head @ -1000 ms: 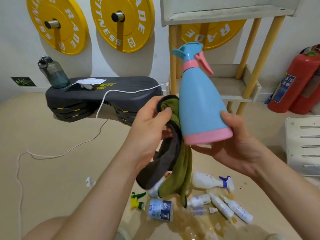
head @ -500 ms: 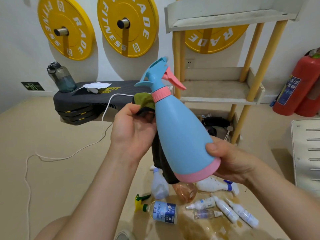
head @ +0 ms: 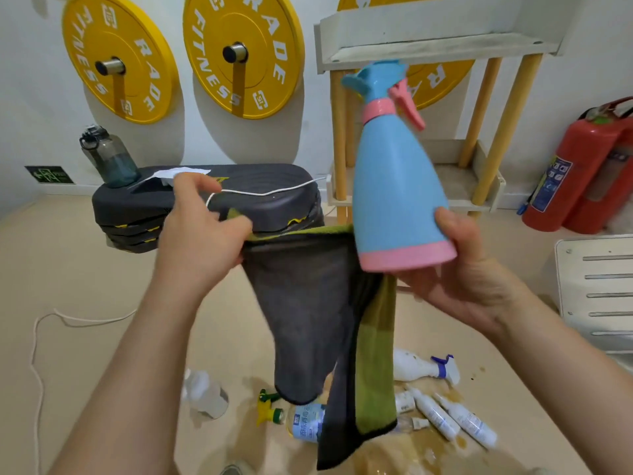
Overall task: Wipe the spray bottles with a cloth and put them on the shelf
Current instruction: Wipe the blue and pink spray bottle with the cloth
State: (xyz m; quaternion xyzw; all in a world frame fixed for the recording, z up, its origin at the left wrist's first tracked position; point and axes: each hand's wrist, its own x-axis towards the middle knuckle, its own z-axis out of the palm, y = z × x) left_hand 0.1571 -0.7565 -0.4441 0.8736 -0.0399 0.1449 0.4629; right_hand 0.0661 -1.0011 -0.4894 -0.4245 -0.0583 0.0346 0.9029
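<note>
1. The spray bottle [head: 397, 186] is a light blue cone with a pink base, collar and trigger, roughly upright.
2. The right hand [head: 469, 279] grips its base from below, so the bottle rises above it.
3. The left hand [head: 202, 238] pinches the grey-green cloth [head: 308, 320], which stretches over to the bottle's base and hangs below both hands.

I see blue bottle [head: 397, 193], pink base, upright before shelf [head: 438, 51]; grey-green cloth [head: 301, 303] hangs below-left of shelf; small bottles [head: 433, 411] lie flat before shelf.
</note>
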